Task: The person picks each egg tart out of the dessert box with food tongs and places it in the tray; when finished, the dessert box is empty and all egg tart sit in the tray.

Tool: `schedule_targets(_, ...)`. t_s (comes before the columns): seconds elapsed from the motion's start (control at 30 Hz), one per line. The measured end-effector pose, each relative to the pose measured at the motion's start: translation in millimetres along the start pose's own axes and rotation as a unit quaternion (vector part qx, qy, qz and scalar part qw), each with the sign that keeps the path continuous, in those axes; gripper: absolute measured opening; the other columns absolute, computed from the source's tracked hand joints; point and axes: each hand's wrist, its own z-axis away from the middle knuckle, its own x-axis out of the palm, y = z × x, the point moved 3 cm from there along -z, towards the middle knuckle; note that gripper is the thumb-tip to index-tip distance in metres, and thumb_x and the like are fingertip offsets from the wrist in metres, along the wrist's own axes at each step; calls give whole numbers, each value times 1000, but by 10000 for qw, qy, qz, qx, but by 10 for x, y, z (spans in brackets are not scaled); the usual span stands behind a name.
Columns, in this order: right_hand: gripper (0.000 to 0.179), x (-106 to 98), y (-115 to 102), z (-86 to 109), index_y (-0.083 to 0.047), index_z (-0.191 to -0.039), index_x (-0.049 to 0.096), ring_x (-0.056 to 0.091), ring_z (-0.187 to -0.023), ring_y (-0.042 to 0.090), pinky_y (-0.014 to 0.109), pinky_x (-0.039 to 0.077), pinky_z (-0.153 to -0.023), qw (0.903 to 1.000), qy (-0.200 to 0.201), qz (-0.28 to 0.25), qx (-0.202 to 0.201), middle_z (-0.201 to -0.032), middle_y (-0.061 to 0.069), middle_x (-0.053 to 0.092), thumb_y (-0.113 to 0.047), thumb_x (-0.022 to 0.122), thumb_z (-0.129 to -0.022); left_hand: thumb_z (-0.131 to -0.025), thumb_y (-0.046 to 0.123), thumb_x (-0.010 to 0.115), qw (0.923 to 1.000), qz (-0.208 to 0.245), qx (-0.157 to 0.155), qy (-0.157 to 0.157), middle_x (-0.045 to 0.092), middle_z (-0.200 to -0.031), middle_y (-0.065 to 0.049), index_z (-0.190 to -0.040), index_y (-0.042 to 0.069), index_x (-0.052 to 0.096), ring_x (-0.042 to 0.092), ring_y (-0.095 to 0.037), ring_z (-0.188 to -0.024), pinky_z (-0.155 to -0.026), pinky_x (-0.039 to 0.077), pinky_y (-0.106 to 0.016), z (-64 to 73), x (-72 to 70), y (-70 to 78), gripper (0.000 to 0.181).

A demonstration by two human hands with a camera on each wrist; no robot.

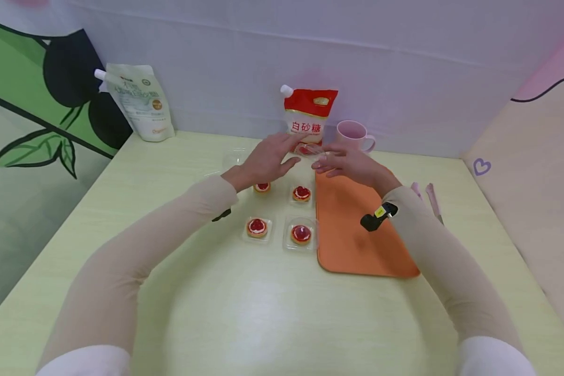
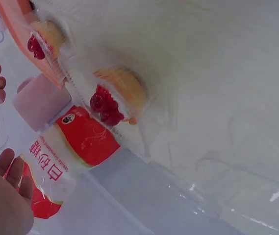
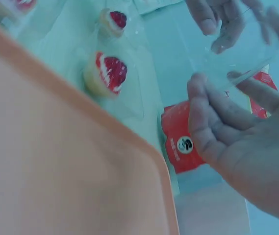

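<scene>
Apparently handling packaging near the red-topped tarts; next, probably calling for steady alignment before any lowering. At left, stretching the left hand forward, with thumb apart from fingers; whether gripping or merely touching, cannot tell. In the middle, holding up a clear plastic cover before the white granulated sugar bag. At right, pinching its edge with the right hand, with fingers bent, beside the orange board.
</scene>
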Motion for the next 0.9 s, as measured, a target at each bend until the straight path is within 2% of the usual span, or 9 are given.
schedule_targets(0.13, 52, 45, -92, -94, -8, -144, 47, 67, -114, 33, 43, 50, -103, 9971, -171, -742, 38, -124, 15, 69, -41, 43, -105, -98, 16, 63, 9999, 78, 63, 141, 68, -104, -9, -153, 16, 37, 63, -25, -92, -89, 53, -36, -27, -123, -15, 61)
schedule_targets(0.23, 64, 69, -126, -159, -6, -143, 47, 71, -96, 23, 32, 55, -89, 9924, -200, -1182, 286, -110, 10, 74, -54, 38, -103, -99, 12, 60, 9996, 263, -125, 61, 68, -95, -10, -154, 18, 35, 61, -24, -82, -82, 54, -33, -42, -171, -45, 61)
schedule_targets(0.3, 69, 81, -140, -195, -5, -143, 47, 70, -87, 22, 29, 55, -82, 9888, -180, -1402, 476, -101, 9, 74, -59, 33, -102, -99, 9, 60, 9988, 443, -221, 23, 68, -90, -11, -154, 20, 35, 59, -24, -77, -78, 53, -33, -55, -187, -62, 62)
schedule_targets(0.37, 72, 98, -153, -227, -5, -142, 48, 67, -83, 23, 30, 53, -78, 9858, -132, -1540, 659, -96, 9, 73, -62, 28, -102, -98, 8, 60, 9975, 582, -391, -17, 67, -87, -10, -154, 22, 35, 57, -24, -73, -74, 52, -32, -63, -193, -86, 62)
schedule_targets(0.47, 67, 103, -149, -288, -9, -140, 48, 66, -83, 24, 31, 52, -78, 9837, 38, -1616, 794, -99, 10, 72, -60, 28, -103, -98, 8, 59, 9940, 779, -771, -69, 67, -85, -12, -153, 21, 36, 55, -25, -71, -71, 49, -32, -89, -179, -144, 61)
schedule_targets(0.6, 49, 80, -107, -386, -19, -144, 46, 67, -94, 29, 35, 53, -89, 9891, 431, -1238, 670, -115, 12, 67, -46, 45, -103, -99, 12, 59, 9818, 1065, -1562, -197, 68, -89, -11, -155, 22, 32, 56, -25, -73, -71, 52, -30, -130, -136, -253, 63)
schedule_targets(0.7, 49, 55, -50, -464, -23, -147, 45, 65, -105, 36, 42, 52, -99, 9941, 698, -660, 513, -119, 13, 65, -34, 57, -101, -98, 14, 60, 9696, 1307, -2031, -393, 67, -92, -12, -156, 22, 29, 58, -25, -74, -70, 54, -30, -160, -95, -327, 66)
schedule_targets(0.8, 48, 44, 13, -539, -21, -145, 47, 65, -106, 39, 48, 51, -101, 9951, 866, -230, 412, -116, 14, 66, -26, 61, -99, -97, 13, 61, 9615, 1542, -2193, -609, 69, -93, -14, -155, 17, 31, 60, -25, -75, -69, 53, -30, -195, -41, -404, 66)
schedule_targets(0.9, 48, 36, 75, -607, -17, -144, 45, 65, -103, 37, 49, 51, -98, 9939, 1032, 148, 362, -113, 16, 67, -22, 62, -99, -95, 10, 63, 9547, 1797, -2208, -860, 70, -96, -16, -154, 13, 34, 64, -28, -81, -69, 52, -30, -234, 39, -486, 66)
